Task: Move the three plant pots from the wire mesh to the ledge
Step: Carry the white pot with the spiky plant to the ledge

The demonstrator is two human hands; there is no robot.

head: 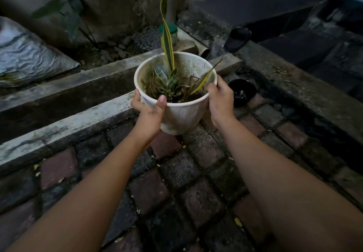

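Note:
A white plant pot (181,115) holding a tall yellow-edged snake plant (167,35) and dry leaves hangs above the brick paving. My left hand (150,112) grips its near-left rim, thumb on top of the rim. On the right rim sits my right hand (220,98), fingers curled over the edge. Just beyond the pot runs a pale concrete ledge (78,120). No wire mesh is in view.
A drain channel (64,98) lies behind the ledge with a second concrete edge past it. A small black pot (242,91) sits right of my right hand. Further back are a green-lidded jar (170,33), a grey sack (25,53) at left and a dark sandal (237,38).

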